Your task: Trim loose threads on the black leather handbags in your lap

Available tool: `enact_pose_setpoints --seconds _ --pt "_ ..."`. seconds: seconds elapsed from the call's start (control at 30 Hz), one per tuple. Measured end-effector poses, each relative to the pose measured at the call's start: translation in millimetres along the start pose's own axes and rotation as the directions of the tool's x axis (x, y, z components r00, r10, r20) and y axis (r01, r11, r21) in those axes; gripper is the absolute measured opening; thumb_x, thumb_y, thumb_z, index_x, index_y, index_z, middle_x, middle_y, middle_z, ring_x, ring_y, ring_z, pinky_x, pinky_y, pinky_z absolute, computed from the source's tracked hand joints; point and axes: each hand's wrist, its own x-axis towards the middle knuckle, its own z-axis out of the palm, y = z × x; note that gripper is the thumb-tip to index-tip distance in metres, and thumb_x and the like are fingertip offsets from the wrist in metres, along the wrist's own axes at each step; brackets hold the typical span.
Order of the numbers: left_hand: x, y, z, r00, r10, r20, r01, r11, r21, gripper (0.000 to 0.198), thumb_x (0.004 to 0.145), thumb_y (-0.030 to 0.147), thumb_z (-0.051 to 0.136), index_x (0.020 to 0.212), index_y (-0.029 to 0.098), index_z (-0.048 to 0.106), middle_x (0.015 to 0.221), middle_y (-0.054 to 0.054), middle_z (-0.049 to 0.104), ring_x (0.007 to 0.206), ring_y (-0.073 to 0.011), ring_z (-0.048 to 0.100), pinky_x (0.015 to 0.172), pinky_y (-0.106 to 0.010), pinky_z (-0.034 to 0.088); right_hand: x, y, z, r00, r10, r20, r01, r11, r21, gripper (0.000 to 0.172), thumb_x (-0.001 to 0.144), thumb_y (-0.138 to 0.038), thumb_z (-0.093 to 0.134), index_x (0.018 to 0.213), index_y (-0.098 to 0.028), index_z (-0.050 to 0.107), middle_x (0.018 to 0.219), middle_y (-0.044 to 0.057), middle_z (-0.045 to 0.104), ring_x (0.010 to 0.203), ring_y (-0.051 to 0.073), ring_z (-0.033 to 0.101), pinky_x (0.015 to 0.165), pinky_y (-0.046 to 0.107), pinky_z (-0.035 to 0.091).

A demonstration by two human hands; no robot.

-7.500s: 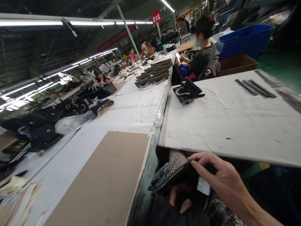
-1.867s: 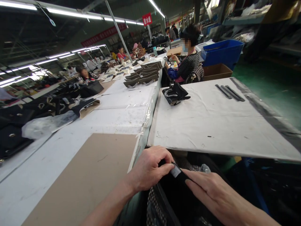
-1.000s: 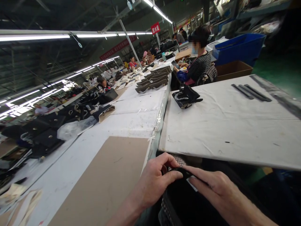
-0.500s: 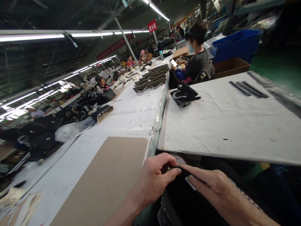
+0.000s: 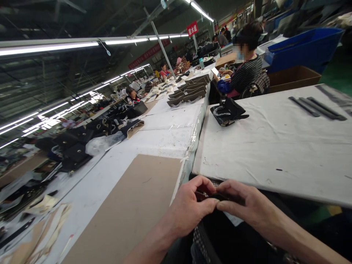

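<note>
Grips of the left hand (image 5: 192,205) and right hand (image 5: 243,201) are pinched together on the rim of a black bag-like piece (image 5: 224,233), beside the white cloth-covered counter (image 5: 275,143); the edge should be pressed evenly.

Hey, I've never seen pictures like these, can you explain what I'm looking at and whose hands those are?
Sure. There's no machine here: every picture comes from one camera worn on a person's head, looking forward and down. The bare left hand and right hand at the bottom belong to that wearer. Their fingertips pinch the edge of a black item with a pale label; its full shape is hidden. The long white table on the left bears a beige sheet. The pale table ahead holds a small black bag-like piece and dark strips. Beyond sits another person in a striped top.
</note>
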Motion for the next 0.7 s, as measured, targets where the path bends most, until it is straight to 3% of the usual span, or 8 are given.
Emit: enact_pose_setpoints --seconds 0.1,0.23,0.33,0.53,0.7 --pt "-13 -2 -5.0 0.999 -0.034 -0.031 0.037 0.995 0.087 0.033 0.07 0.016 0.071 0.1 0.021 0.059 0.108 -0.001 0.06 0.093 -0.0164 0.056 0.082 -0.026 0.044 7 4 -1 0.999 -0.009 -0.033 0.006 0.997 -0.074 0.03 0.09 -0.04 0.058 0.114 -0.025 0.067 0.105 0.002 0.072 0.099 0.023 0.065 0.093 0.034 0.048" --pt "-25 -15 -5.2 0.985 -0.144 -0.094 0.149 0.988 0.048 0.013 0.082 0.025 0.062 0.093 0.02 0.057 0.085 0.002 0.058 0.075 -0.0129 0.053 0.067 -0.023 0.042 7 5 2 0.999 -0.026 -0.019 0.024 0.994 -0.107 0.031 0.094 -0.04 0.051 0.118 -0.027 0.066 0.107 0.001 0.071 0.102 0.023 0.064 0.098 0.035 0.046" --pt "-27 -25 -2.0 0.982 -0.12 -0.146 0.123 0.992 0.007 0.012 0.087 0.032 0.058 0.087 0.019 0.057 0.077 0.004 0.055 0.071 -0.0116 0.05 0.064 -0.022 0.04 8 4 5 0.999 -0.037 0.0 0.036 0.998 -0.059 0.031 0.095 -0.038 0.048 0.118 -0.026 0.065 0.108 0.002 0.071 0.103 0.023 0.064 0.097 0.034 0.047" --pt "-26 -32 0.3 0.968 -0.12 -0.221 0.123 0.992 -0.002 0.013 0.085 0.031 0.06 0.081 0.018 0.061 0.073 0.004 0.055 0.068 -0.0112 0.048 0.062 -0.021 0.038 8 7 11 1.0 -0.001 -0.011 0.001 1.0 -0.014 0.034 0.095 -0.041 0.048 0.118 -0.024 0.067 0.116 0.004 0.07 0.111 0.025 0.061 0.103 0.038 0.043" --pt "-24 -38 0.1 0.973 -0.107 -0.203 0.098 0.994 -0.051 0.008 0.079 0.024 0.063 0.081 0.018 0.068 0.071 0.003 0.058 0.067 -0.0112 0.048 0.063 -0.022 0.037 5 9 8 1.0 0.024 0.02 -0.025 0.999 0.042 0.032 0.094 -0.041 0.05 0.113 -0.024 0.07 0.106 0.003 0.073 0.106 0.025 0.063 0.102 0.039 0.043"
